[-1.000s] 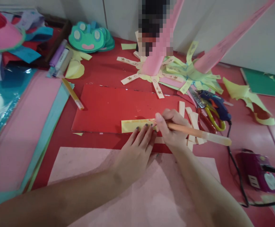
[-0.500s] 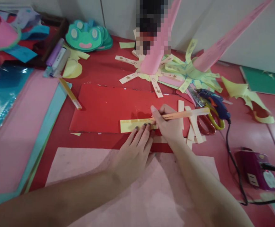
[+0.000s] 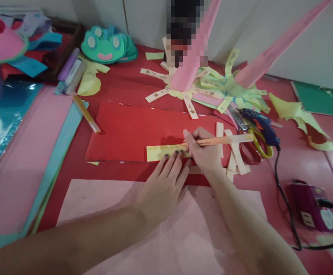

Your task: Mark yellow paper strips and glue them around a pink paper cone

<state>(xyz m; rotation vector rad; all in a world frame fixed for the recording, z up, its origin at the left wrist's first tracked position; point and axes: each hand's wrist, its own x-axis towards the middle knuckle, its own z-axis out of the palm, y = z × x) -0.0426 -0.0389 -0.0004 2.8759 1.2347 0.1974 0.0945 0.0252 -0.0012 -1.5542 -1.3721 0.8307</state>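
Observation:
Under the spread fingertips of my left hand [image 3: 163, 185] lies a narrow yellow paper strip [image 3: 154, 154], pressed flat on a red board [image 3: 120, 131]. Faint orange marks run along the strip's upper edge. My right hand [image 3: 205, 154] is closed around an orange felt-tip pen [image 3: 226, 139], its tip at the strip's upper edge and its clear-ended barrel pointing right. The strip's right part is hidden by my hands. Several cream paper strips [image 3: 236, 154] lie loosely crossed beside my right hand.
Scissors [image 3: 259, 147] and a blue glue gun [image 3: 261, 124] lie at right, its cord near a purple power box [image 3: 312, 208]. Pink paper cones [image 3: 183, 76] with lettered strips stand behind. Another yellow pen [image 3: 86, 114], green frog cutouts [image 3: 105, 46] and coloured sheets [image 3: 37, 152] are left.
The view has shifted very slightly. My right hand keeps hold of the pen at the strip, and the orange marks reach marginally further right. My left hand stays on the strip.

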